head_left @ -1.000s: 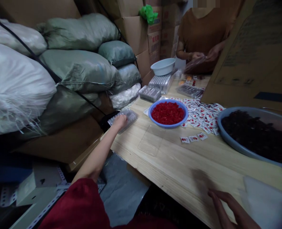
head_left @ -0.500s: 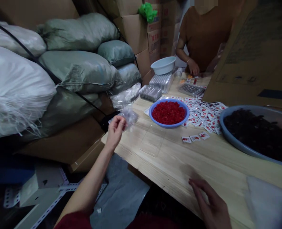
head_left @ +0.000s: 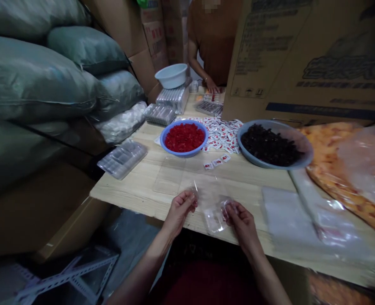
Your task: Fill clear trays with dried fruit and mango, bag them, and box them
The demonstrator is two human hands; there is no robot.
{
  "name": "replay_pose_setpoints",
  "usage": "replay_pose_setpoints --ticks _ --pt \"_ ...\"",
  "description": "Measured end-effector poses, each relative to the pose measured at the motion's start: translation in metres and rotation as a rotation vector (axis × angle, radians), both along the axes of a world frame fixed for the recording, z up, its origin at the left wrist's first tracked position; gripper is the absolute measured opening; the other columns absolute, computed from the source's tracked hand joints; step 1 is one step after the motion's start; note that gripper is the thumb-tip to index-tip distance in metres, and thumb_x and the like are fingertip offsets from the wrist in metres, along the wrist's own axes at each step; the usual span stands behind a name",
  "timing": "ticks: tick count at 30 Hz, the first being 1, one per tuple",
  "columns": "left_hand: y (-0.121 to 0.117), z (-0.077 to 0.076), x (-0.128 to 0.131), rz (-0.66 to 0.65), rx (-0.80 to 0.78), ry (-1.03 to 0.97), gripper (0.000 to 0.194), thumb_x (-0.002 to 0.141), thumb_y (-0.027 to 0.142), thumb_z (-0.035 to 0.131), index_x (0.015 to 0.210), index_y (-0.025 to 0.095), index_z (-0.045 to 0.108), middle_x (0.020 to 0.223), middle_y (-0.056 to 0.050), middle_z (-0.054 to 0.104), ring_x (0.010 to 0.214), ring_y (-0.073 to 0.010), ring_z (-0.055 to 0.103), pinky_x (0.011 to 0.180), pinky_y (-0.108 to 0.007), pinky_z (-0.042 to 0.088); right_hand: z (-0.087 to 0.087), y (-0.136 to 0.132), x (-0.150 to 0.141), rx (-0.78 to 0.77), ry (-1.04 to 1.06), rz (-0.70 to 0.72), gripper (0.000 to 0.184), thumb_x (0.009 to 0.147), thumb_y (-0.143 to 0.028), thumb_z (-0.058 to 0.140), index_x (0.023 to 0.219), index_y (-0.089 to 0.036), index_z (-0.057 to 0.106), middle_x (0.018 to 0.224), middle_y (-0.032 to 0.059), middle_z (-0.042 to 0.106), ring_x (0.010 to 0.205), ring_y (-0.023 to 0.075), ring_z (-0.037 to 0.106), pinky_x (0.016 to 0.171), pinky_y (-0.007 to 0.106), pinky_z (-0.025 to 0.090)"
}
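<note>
Both forearms [head_left: 154, 258] reach forward, left fingers [head_left: 187, 202] and right fingers [head_left: 235, 215] pinched, near each other.

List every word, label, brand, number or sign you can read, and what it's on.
No word, brand or number reads reliably.
Large carton: dark lettering, too blurred; small handling symbols, one apparently an umbrella.
Stacked boxes at the back: red characters, too blurred.
Sachets: red print, too small.
Clear plastic piece being held: no print visible.

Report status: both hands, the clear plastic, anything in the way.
Left hand, right hand: pinching clear plastic, one piece or two unclear. Plastic at table edge. Nearby: transparent rectangular sheet lying flat, beyond left hand.
</note>
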State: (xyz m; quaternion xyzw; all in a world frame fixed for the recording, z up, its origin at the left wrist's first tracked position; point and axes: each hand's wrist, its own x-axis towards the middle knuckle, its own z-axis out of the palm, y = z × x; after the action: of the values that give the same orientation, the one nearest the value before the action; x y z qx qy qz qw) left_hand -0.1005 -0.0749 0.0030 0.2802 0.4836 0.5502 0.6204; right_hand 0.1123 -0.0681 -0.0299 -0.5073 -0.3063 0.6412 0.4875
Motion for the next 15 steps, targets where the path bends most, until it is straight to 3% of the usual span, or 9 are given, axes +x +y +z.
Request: replay_pose_setpoints --ticks 5,8,11,15 --pt "0.017 -0.017 0.012 0.087 0.136 0.625 0.063 0.071 0.034 0.083 0.124 0.024 0.05 0.119 -0.008 0.057 0.099 -0.0194 0.057 0.083 -0.032 0.048 -0.014 -0.007 0.016 0.1 -0.236 -0.056 0.056 0.078 -0.05 0.075 0.123 -0.02 0.061 0.091 0.0044 0.07 0.069 0.0159 0.062 0.06 0.026 0.05" --pt "0.025 -0.028 0.019 0.019 0.308 0.871 0.071 0.077 0.033 0.078 0.139 0.027 0.042 0.138 -0.013 0.048 0.124 -0.0265 0.048 0.103 -0.044 0.041 -0.018 -0.013 0.034 0.173 -0.441 -0.04 0.052 0.088 -0.049 0.063 0.131 -0.02 0.059 0.112 0.0094 0.069 0.096 0.0218 0.066 0.085 0.035 0.054" --pt "0.048 -0.028 0.023 -0.047 0.465 1.004 0.062 0.083 0.031 0.072 0.139 0.027 0.044 0.143 -0.014 0.045 0.136 -0.0289 0.039 0.112 -0.049 0.032 -0.018 -0.005 0.049 0.265 -0.567 0.062 0.039 0.093 -0.044 0.056 0.123 -0.022 0.065 0.129 0.0104 0.063 0.119 0.0246 0.059 0.104 0.042 0.045" --pt "0.105 -0.013 0.025 -0.123 0.556 1.147 0.032 0.09 0.028 0.061 0.122 0.024 0.059 0.129 -0.013 0.057 0.124 -0.0281 0.049 0.108 -0.048 0.035 -0.021 0.033 0.06 0.479 -0.703 0.189 0.03 0.094 -0.034 0.053 0.116 -0.024 0.071 0.121 0.0092 0.068 0.117 0.0253 0.059 0.106 0.046 0.044"
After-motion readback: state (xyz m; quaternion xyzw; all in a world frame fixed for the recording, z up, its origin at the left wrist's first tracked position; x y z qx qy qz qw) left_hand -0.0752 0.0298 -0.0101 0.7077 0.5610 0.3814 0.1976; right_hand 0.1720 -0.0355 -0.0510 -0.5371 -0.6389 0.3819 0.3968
